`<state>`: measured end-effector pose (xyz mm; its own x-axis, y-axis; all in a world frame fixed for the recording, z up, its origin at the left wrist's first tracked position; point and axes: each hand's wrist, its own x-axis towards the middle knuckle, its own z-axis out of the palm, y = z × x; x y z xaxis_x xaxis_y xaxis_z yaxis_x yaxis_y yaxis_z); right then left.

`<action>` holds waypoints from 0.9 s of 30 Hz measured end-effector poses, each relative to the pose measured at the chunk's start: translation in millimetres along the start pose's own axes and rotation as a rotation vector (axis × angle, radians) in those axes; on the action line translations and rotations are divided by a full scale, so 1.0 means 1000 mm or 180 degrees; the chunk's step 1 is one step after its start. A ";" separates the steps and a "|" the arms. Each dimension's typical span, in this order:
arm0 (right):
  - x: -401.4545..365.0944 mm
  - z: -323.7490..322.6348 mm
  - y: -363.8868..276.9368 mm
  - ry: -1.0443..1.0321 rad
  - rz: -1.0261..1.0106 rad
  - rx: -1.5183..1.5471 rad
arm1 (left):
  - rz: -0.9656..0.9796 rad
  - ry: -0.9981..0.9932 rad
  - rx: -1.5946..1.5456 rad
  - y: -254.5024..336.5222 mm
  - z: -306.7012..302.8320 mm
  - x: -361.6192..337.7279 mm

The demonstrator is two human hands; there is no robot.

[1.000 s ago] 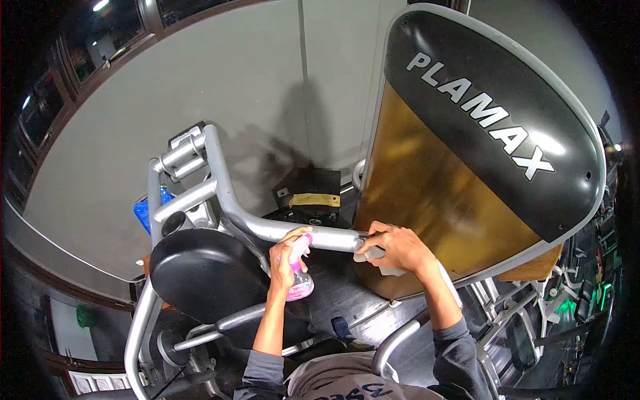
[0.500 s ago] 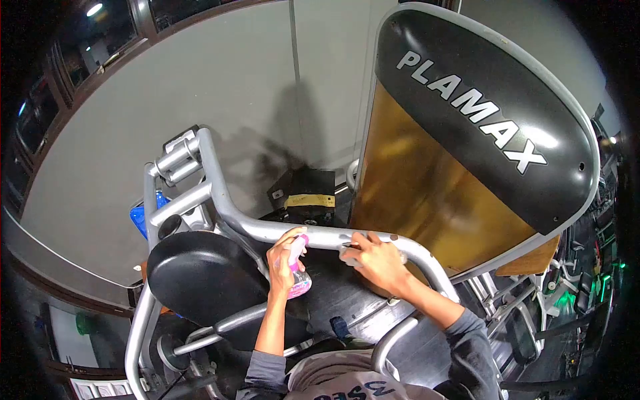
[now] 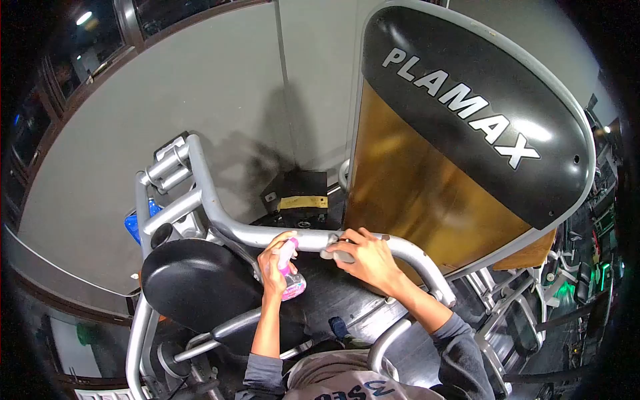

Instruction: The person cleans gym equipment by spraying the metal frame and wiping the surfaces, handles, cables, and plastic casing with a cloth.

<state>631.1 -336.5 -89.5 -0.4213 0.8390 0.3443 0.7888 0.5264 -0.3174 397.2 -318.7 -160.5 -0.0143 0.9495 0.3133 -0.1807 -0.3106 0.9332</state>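
My left hand (image 3: pixel 273 265) is wrapped round a pink and clear spray bottle (image 3: pixel 293 285), its fingertips near the silver tube of a gym machine (image 3: pixel 260 236). Farther right along the same tube, my right hand (image 3: pixel 367 259) presses a greyish cloth (image 3: pixel 338 252) against the metal. Part of the cloth is hidden under the fingers. Below and left of the tube sits a round black pad (image 3: pixel 200 280).
A tall machine cover (image 3: pixel 427 167) with PLAMAX lettering stands at the right. A black box with a yellow strip (image 3: pixel 303 202) is behind the tube. Something blue (image 3: pixel 133 227) shows at the left. Other gym equipment (image 3: pixel 527 320) stands at the right.
My right hand has slid slightly left along the tube with the cloth, closer to my left hand. The view has shifted a little; my left hand still holds the bottle.
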 end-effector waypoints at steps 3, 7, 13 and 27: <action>-0.010 -0.020 0.014 -0.0074 0.0259 0.0054 | -0.0002 0.0073 0.0068 0.001 0.002 0.000; -0.010 -0.048 0.026 -0.0141 0.0515 -0.0082 | 0.0063 0.0135 0.0093 0.001 0.004 0.000; 0.023 -0.017 0.032 -0.0050 0.0267 0.0086 | 0.0197 0.0199 0.0033 -0.004 0.005 -0.001; 0.047 -0.030 0.087 -0.1553 0.0900 0.0003 | -0.0100 0.0147 -0.0051 -0.001 0.000 0.002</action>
<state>693.6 -254.8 -74.4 -0.3518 0.9139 -0.2027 0.9008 0.2716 -0.3388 397.1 -316.2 -160.6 -0.0537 0.9599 0.2750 -0.1974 -0.2802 0.9394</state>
